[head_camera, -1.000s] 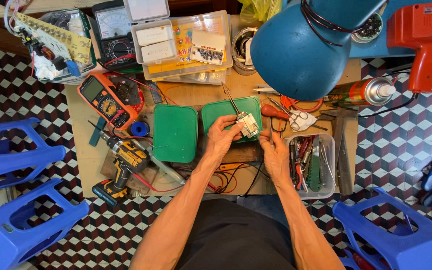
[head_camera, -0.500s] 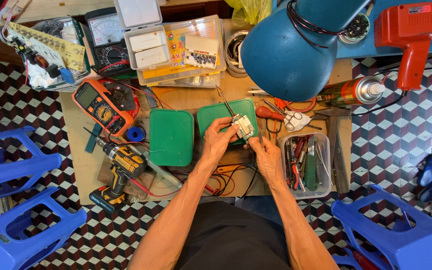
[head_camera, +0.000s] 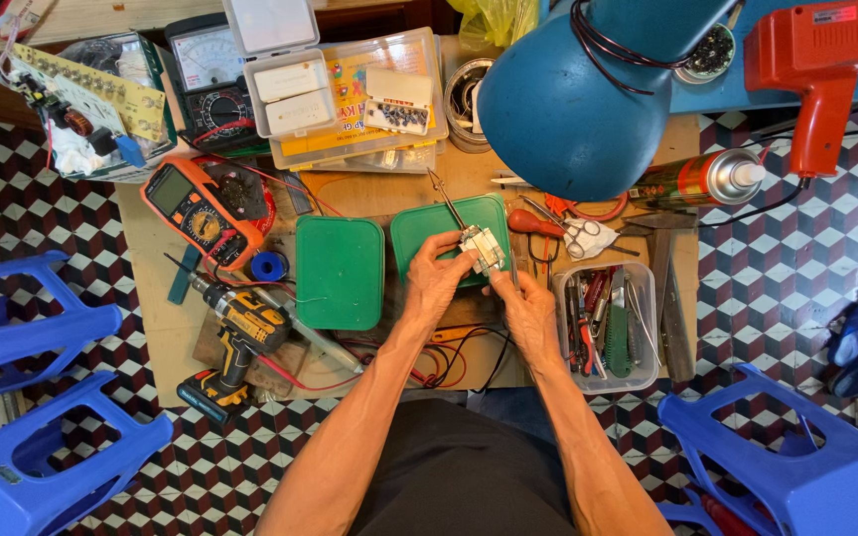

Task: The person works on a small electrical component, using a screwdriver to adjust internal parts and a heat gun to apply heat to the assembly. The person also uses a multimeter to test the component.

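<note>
1. green plastic fills the middle of the head view – two lidded boxes lie side by side on the wooden workbench (head_camera: 399, 194); the left green box (head_camera: 340, 272) is clear of the hands, the right green box (head_camera: 444, 230) lies under them.
2. the left hand (head_camera: 436, 281) is curled shut around a small white electrical part (head_camera: 482, 247), pinching it above the right green box.
3. the right hand (head_camera: 525, 313) is closed on a thin metal tool (head_camera: 513, 266) whose upper end sits just beside the white part; what kind of tool it is i cannot tell.
4. a thin probe (head_camera: 445, 200) slants across the right green box, just above the part.
5. right of the hands stands a clear tray of hand tools (head_camera: 608, 328); left of the green boxes lie a yellow-and-black cordless drill (head_camera: 233, 342) and an orange multimeter (head_camera: 194, 206).
6. farther up – a big blue lamp shade (head_camera: 578, 94), a spray can (head_camera: 702, 179) on its side and a red heat gun (head_camera: 816, 69).
7. blue plastic stools (head_camera: 47, 397) stand on the checkered floor at both sides.
</note>
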